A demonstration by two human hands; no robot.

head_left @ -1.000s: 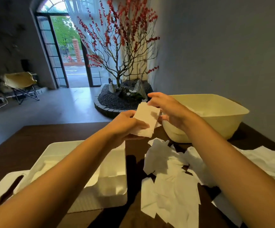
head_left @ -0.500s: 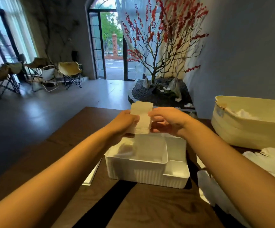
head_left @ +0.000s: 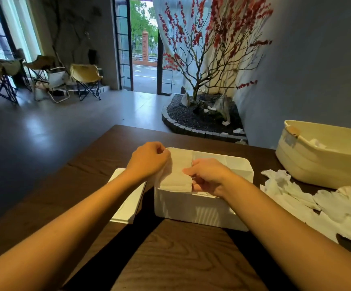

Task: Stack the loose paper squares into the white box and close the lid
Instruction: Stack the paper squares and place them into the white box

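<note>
Dark wooden table (head_left: 181, 259), open white box (head_left: 202, 208) at centre, left hand (head_left: 148, 159) and right hand (head_left: 208, 175) both pinching a paper square (head_left: 178, 171) over its left compartment, lid (head_left: 128, 198) lying left, loose paper squares (head_left: 317, 206) right, cream basket (head_left: 325, 156) behind, no legible writing

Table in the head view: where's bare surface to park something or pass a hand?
Free: the dark wooden table in front of the white plastic box, between the forearms; also the far-left corner beyond the flat white lid. Crowded: right side, where loose white paper squares spread below the cream tub.
</note>
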